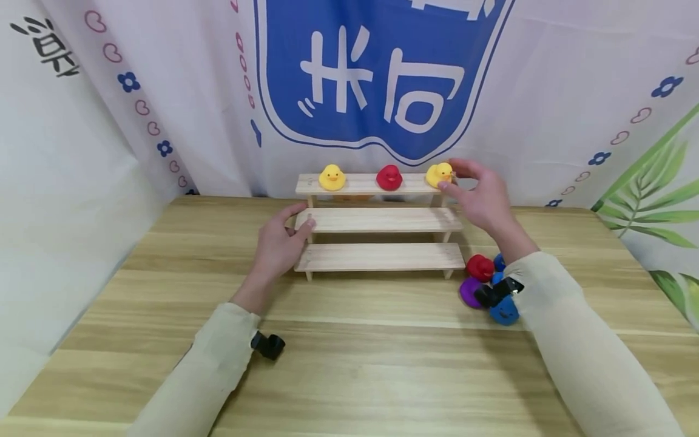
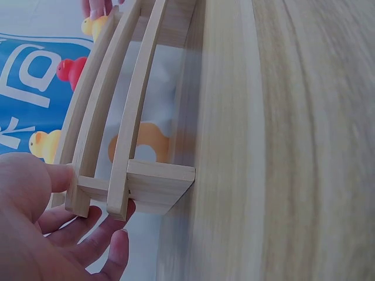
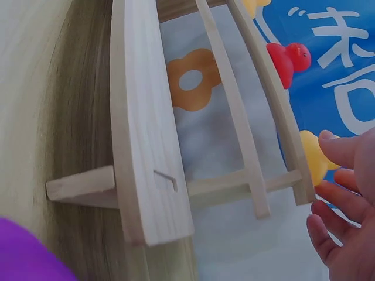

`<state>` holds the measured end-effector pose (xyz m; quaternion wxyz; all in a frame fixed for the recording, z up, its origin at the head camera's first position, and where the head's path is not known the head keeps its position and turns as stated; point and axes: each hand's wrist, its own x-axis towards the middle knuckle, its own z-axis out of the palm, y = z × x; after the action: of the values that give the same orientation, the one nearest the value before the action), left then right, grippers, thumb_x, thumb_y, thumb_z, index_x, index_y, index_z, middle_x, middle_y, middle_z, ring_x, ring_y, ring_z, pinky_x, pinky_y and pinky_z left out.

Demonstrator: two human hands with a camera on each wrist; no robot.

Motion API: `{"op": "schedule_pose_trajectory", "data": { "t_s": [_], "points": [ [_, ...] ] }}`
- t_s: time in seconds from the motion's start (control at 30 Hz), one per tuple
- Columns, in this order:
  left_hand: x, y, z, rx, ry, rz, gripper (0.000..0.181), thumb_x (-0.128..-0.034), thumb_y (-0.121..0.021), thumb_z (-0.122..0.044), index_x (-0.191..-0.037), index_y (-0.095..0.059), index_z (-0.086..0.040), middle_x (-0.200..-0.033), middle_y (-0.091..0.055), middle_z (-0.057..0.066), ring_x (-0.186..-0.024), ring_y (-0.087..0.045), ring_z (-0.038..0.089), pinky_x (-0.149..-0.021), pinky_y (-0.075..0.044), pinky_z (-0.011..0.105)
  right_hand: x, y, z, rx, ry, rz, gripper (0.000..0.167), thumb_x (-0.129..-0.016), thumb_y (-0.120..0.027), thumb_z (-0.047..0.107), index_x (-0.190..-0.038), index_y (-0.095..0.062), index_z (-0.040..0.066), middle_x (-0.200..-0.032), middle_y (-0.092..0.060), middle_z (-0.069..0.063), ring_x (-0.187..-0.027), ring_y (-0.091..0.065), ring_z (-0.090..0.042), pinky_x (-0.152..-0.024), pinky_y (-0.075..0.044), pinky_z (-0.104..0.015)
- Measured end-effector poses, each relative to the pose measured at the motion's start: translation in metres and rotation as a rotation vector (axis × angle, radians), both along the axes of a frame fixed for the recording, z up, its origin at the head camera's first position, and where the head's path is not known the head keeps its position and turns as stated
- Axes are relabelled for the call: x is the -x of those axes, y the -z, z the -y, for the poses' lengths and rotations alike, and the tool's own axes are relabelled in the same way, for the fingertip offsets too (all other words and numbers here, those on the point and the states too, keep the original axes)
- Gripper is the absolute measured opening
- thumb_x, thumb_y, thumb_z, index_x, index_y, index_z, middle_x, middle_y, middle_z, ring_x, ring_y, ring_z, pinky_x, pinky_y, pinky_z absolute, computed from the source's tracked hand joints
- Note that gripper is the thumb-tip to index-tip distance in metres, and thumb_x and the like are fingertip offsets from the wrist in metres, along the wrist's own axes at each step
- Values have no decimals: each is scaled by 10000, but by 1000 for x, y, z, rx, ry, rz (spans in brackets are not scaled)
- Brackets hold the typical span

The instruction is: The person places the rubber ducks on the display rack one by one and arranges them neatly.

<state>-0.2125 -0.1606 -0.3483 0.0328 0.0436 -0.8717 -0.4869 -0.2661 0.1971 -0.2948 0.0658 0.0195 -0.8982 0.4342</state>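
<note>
A three-tier wooden shelf (image 1: 379, 220) stands at the table's back. My left hand (image 1: 278, 246) grips the left end of its middle tier, thumb on top and fingers beneath, as the left wrist view also shows. On the top tier sit a yellow duck (image 1: 332, 178) at left, a red duck (image 1: 389, 178) in the middle and another yellow duck (image 1: 438, 175) at right. My right hand (image 1: 483, 197) has thumb and fingers around that right-hand duck (image 3: 315, 158), pinching it lightly at the tier's end. The two lower tiers hold nothing.
Right of the shelf, partly under my right wrist, lie a red duck (image 1: 480, 267), a purple duck (image 1: 470, 293) and several blue ones (image 1: 504, 311). A printed curtain (image 1: 207, 91) hangs behind the wooden table (image 1: 349, 376). Each wrist carries a small black camera.
</note>
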Motion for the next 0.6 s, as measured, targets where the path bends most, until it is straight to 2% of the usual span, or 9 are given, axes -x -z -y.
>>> {"op": "schedule_pose_trajectory", "data": {
  "t_s": [0.07, 0.2, 0.37, 0.43, 0.53, 0.6],
  "points": [
    [0, 0, -1, 9, -2, -10, 507, -1078, -629, -330, -1566, -533, -235, -845, -602, 64, -537, -461, 104, -451, -394, 238, -5, 0, -6, 10, 7, -10, 629, -1025, -704, 403, -1590, -504, 213, -1597, -542, -80, -1478, -462, -333, -1160, -462, -554],
    [0, 0, 0, 20, -4, -11, 510, -1078, -628, -327, -1568, -531, -224, -974, -637, 78, -537, -462, 92, -450, -391, 236, -15, 2, -19, 21, 17, -48, 628, -1024, -694, 434, -1580, -518, 205, -1583, -568, -48, -1466, -488, -287, -1135, -487, -487],
    [0, -1, 1, 18, -9, 12, 512, -1081, -621, -341, -1574, -524, -242, -931, -652, 112, -548, -481, 96, -454, -403, 237, -29, 9, -38, 19, 36, -69, 630, -1015, -680, 502, -1556, -545, 209, -1557, -594, -42, -1452, -513, -254, -1082, -488, -379],
    [1, -1, 1, 10, -13, 18, 510, -1081, -621, -343, -1573, -524, -255, -971, -664, 118, -562, -490, 102, -459, -406, 233, -35, 12, -47, 14, 47, -62, 645, -1007, -673, 540, -1552, -549, 219, -1554, -597, -45, -1448, -517, -259, -1055, -487, -325],
    [2, 0, 1, 10, -6, 9, 512, -1079, -625, -336, -1573, -525, -248, -1213, -688, 131, -574, -503, 103, -466, -416, 229, -44, 18, -64, 1, 60, -57, 651, -1004, -669, 557, -1550, -550, 224, -1547, -605, -52, -1427, -524, -245, -998, -475, -211],
    [2, 0, 1, 14, -2, -3, 511, -1077, -630, -333, -1569, -532, -237, -1395, -643, 121, -580, -508, 100, -470, -420, 226, -50, 23, -77, -3, 63, -64, 630, -1009, -675, 534, -1540, -561, 215, -1526, -622, -54, -1391, -541, -197, -949, -467, -138]
  ]
}}
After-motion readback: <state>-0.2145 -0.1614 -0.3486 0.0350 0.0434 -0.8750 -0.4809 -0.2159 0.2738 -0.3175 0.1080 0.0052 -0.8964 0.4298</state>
